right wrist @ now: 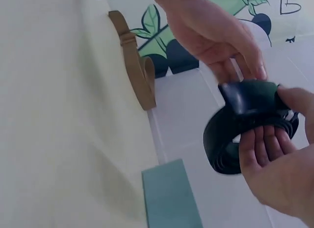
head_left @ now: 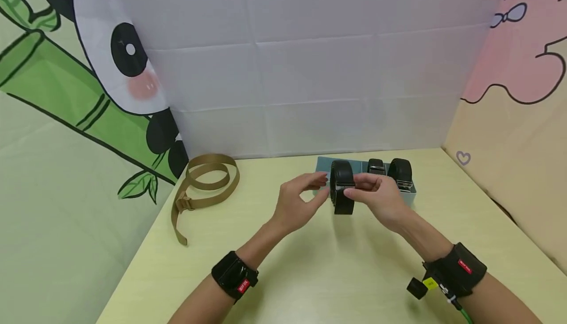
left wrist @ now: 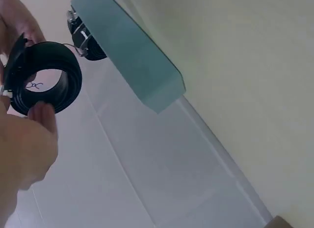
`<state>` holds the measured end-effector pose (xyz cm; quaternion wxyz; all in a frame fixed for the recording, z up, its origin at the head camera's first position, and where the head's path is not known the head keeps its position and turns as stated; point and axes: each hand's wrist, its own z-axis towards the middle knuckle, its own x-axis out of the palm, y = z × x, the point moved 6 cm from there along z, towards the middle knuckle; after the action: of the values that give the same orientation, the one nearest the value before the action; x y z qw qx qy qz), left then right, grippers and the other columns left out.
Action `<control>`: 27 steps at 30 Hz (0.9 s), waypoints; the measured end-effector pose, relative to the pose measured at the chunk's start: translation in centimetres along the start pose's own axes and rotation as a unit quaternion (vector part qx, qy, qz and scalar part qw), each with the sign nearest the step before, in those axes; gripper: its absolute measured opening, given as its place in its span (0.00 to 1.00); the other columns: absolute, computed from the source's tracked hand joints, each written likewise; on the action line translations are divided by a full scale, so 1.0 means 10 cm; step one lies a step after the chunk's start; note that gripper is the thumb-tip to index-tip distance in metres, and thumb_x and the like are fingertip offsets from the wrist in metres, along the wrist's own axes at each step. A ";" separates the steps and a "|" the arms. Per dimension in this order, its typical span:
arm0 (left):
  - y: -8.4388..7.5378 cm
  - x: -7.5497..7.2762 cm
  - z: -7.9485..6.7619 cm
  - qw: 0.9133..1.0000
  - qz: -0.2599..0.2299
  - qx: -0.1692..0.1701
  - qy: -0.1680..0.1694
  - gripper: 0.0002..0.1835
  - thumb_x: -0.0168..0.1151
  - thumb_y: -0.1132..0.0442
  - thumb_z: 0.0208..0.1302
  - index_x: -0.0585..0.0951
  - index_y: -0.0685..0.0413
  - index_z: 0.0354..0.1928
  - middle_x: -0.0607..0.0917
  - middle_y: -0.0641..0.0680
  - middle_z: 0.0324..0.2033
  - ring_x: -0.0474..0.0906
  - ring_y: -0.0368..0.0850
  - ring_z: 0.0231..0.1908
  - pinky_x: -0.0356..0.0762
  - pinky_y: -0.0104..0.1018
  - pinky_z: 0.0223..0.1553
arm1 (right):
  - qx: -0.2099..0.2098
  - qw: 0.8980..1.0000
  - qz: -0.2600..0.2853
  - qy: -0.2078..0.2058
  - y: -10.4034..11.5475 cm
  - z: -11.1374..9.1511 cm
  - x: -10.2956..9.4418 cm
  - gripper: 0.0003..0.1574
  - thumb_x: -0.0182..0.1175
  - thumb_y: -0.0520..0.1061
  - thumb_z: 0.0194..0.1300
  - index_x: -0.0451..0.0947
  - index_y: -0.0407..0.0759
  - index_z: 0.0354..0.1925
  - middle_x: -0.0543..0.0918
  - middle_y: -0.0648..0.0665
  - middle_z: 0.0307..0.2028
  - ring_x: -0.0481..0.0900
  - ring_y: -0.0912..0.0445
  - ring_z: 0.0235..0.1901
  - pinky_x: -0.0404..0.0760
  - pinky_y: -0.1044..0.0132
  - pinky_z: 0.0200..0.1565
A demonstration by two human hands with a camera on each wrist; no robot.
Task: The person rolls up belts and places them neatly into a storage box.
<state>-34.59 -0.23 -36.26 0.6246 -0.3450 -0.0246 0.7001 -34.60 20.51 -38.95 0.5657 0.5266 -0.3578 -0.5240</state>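
A coiled black belt (head_left: 343, 188) is held up just in front of a blue-grey box (head_left: 322, 165). My right hand (head_left: 381, 198) grips its right side; in the right wrist view the fingers (right wrist: 265, 147) reach inside the coil, and the thumb lies on its outer side by the buckle. My left hand (head_left: 299, 203) is at the coil's left side, thumb and fingers apart, fingertips close to it. Whether they touch is hard to tell. Two more rolled black belts with metal buckles, one in the middle (head_left: 376, 166) and one at the right (head_left: 400, 172), sit in the box.
A tan webbing belt (head_left: 212, 199) with a buckle lies loosely coiled on the left of the pale table (head_left: 274, 284). Behind the table hangs a light grey cloth (head_left: 310, 78), with printed cloths on both sides.
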 end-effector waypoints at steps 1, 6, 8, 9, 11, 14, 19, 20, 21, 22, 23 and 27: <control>0.04 0.06 0.04 0.999 -0.030 -0.037 0.016 0.19 0.68 0.62 0.69 0.84 0.61 0.59 0.89 0.54 0.48 0.85 0.36 0.45 0.84 0.35 0.47 | 0.006 1.000 -0.012 -0.017 0.01 0.02 -0.06 0.38 0.72 0.46 0.65 0.73 0.26 0.65 0.87 0.46 0.49 0.84 0.55 0.49 0.82 0.72 0.49; 0.20 0.29 0.24 0.982 -0.096 -0.149 0.069 0.20 0.66 0.58 0.71 0.84 0.57 0.62 0.90 0.52 0.48 0.85 0.33 0.45 0.84 0.32 0.48 | 0.027 0.998 -0.039 -0.044 0.06 0.18 -0.25 0.42 0.73 0.54 0.64 0.73 0.32 0.66 0.83 0.39 0.56 0.81 0.54 0.55 0.81 0.67 0.54; 0.26 0.33 0.35 0.980 -0.102 -0.156 0.071 0.20 0.67 0.60 0.70 0.84 0.58 0.62 0.90 0.54 0.48 0.86 0.34 0.44 0.84 0.31 0.47 | 0.031 0.998 -0.040 -0.043 0.08 0.25 -0.29 0.42 0.73 0.55 0.63 0.74 0.33 0.66 0.83 0.37 0.57 0.80 0.52 0.56 0.79 0.60 0.58; 0.29 0.35 0.40 0.979 -0.104 -0.158 0.072 0.21 0.68 0.61 0.70 0.84 0.58 0.62 0.90 0.54 0.48 0.86 0.34 0.44 0.84 0.31 0.47 | 0.034 0.998 -0.043 -0.043 0.09 0.28 -0.31 0.42 0.73 0.56 0.63 0.74 0.34 0.66 0.83 0.37 0.57 0.80 0.51 0.56 0.78 0.57 0.59; 0.36 0.38 0.50 0.979 -0.105 -0.158 0.079 0.22 0.68 0.62 0.69 0.83 0.58 0.63 0.90 0.55 0.48 0.86 0.35 0.44 0.84 0.30 0.47 | 0.036 0.997 -0.049 -0.044 0.10 0.35 -0.35 0.43 0.72 0.57 0.63 0.74 0.34 0.66 0.82 0.37 0.58 0.79 0.50 0.57 0.76 0.51 0.61; 0.45 0.40 0.63 0.978 -0.094 -0.160 0.096 0.23 0.67 0.63 0.70 0.81 0.59 0.66 0.89 0.55 0.50 0.85 0.37 0.46 0.83 0.31 0.49 | 0.040 0.996 -0.060 -0.050 0.11 0.47 -0.41 0.42 0.73 0.57 0.62 0.75 0.35 0.65 0.83 0.37 0.58 0.79 0.48 0.58 0.74 0.48 0.61; 0.58 0.47 0.78 0.976 -0.069 -0.166 0.122 0.25 0.64 0.66 0.72 0.77 0.61 0.69 0.86 0.59 0.53 0.84 0.41 0.50 0.82 0.33 0.52 | 0.034 0.993 -0.104 -0.039 0.12 0.68 -0.47 0.36 0.71 0.54 0.65 0.77 0.33 0.62 0.83 0.34 0.56 0.79 0.46 0.56 0.75 0.46 0.61; 0.60 0.50 0.79 0.976 -0.064 -0.164 0.126 0.25 0.64 0.67 0.73 0.76 0.62 0.69 0.86 0.59 0.53 0.84 0.42 0.50 0.82 0.32 0.52 | 0.030 0.991 -0.124 -0.037 0.12 0.72 -0.48 0.35 0.71 0.54 0.66 0.78 0.33 0.61 0.83 0.34 0.55 0.79 0.46 0.55 0.76 0.46 0.60; 0.63 0.52 0.81 0.976 -0.060 -0.164 0.129 0.25 0.63 0.67 0.73 0.76 0.62 0.69 0.86 0.60 0.53 0.84 0.42 0.50 0.82 0.32 0.52 | 0.023 0.989 -0.145 -0.034 0.11 0.76 -0.50 0.33 0.70 0.53 0.66 0.78 0.33 0.61 0.84 0.34 0.54 0.80 0.46 0.54 0.77 0.47 0.58; 0.66 0.55 0.82 0.976 -0.056 -0.163 0.131 0.25 0.63 0.68 0.73 0.76 0.62 0.69 0.86 0.60 0.52 0.84 0.42 0.50 0.82 0.31 0.52 | 0.016 0.985 -0.168 -0.030 0.11 0.79 -0.51 0.32 0.70 0.52 0.67 0.79 0.32 0.60 0.84 0.34 0.52 0.81 0.46 0.52 0.78 0.47 0.57; 0.69 0.57 0.83 0.976 -0.052 -0.163 0.131 0.25 0.63 0.68 0.73 0.76 0.62 0.69 0.86 0.60 0.52 0.84 0.42 0.49 0.82 0.31 0.51 | 0.006 0.980 -0.197 -0.027 0.11 0.82 -0.52 0.30 0.70 0.51 0.68 0.79 0.32 0.59 0.85 0.34 0.51 0.81 0.46 0.50 0.80 0.48 0.54; 0.83 0.67 0.83 0.978 -0.037 -0.160 0.130 0.24 0.63 0.69 0.72 0.77 0.63 0.68 0.86 0.60 0.50 0.84 0.42 0.48 0.81 0.28 0.51 | -0.034 0.951 -0.306 -0.017 0.12 0.90 -0.52 0.25 0.70 0.50 0.68 0.83 0.33 0.54 0.87 0.35 0.43 0.83 0.46 0.43 0.82 0.49 0.47</control>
<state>-45.85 7.21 -36.81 0.5847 -0.5270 -0.0676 0.6130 -43.98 23.48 -35.35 0.3893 0.5820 -0.1709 -0.6932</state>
